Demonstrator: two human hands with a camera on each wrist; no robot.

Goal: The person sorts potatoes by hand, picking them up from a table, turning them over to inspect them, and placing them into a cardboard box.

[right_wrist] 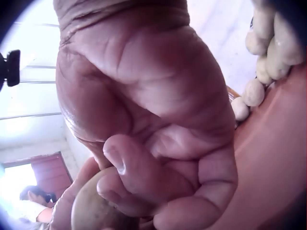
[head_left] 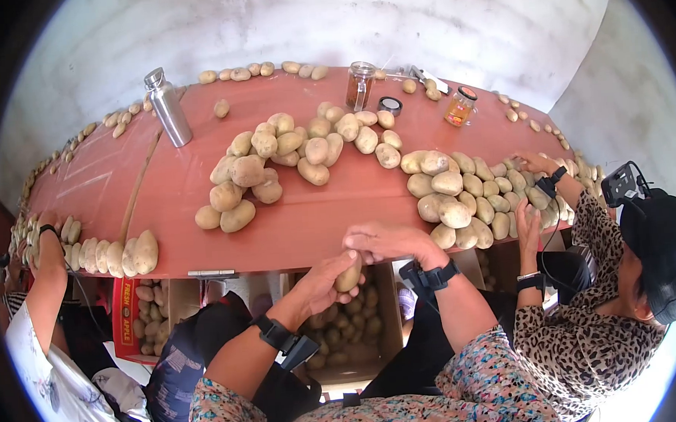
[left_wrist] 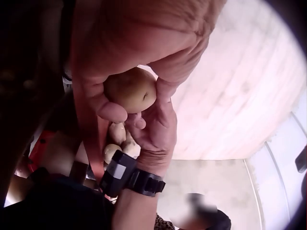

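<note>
My left hand [head_left: 323,286] holds a potato [head_left: 348,275] above the table's front edge. In the left wrist view, its thumb and fingers grip this potato [left_wrist: 134,91] from both sides. My right hand [head_left: 389,241] is beside it, palm turned inward. The right wrist view shows the right hand [right_wrist: 158,110] with curled fingers, their tips over the upper edge of the potato [right_wrist: 96,203]. Behind the potato in the left wrist view is the right hand's palm [left_wrist: 156,127]. Part of the potato is hidden by the hands.
A red table [head_left: 338,218] carries a loose heap of potatoes [head_left: 264,144] and packed rows [head_left: 447,183]. A steel bottle [head_left: 168,109], glass mug [head_left: 360,86] and jar [head_left: 461,107] stand farther back. Below is a box [head_left: 393,323] of potatoes. People sit on both sides.
</note>
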